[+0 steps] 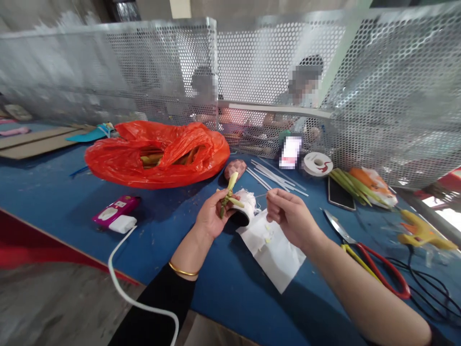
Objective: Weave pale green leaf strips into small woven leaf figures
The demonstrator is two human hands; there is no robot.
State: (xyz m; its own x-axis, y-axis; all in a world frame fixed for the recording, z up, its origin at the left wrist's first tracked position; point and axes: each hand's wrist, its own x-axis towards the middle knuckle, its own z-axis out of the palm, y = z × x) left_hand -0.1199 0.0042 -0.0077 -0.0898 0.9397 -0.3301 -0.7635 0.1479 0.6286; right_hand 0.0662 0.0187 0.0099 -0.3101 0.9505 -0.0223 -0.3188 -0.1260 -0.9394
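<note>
My left hand (209, 218) is closed around a small yellow-green bundle (233, 180) that looks like folded leaf or plant strips, with a few ends sticking out. My right hand (290, 214) is closed in a pinch on a thin thread (261, 195), which stretches towards the bundle. Just behind and beside my left fingers lies a roll of white thread (248, 202) with a dark opening in its end. Below my right hand, a white sheet of paper (279, 266) holds small pale scraps. The exact shape of the bundle is partly covered by my fingers.
A red plastic bag (162, 178) with brownish strips stands back left. Scissors (360, 245), a yellow glue gun (425, 233), a dark phone (340, 194) and green strips lie right. A white spool (317, 164) and white sticks (273, 175) are behind. Perforated metal screens (270, 43) close the back.
</note>
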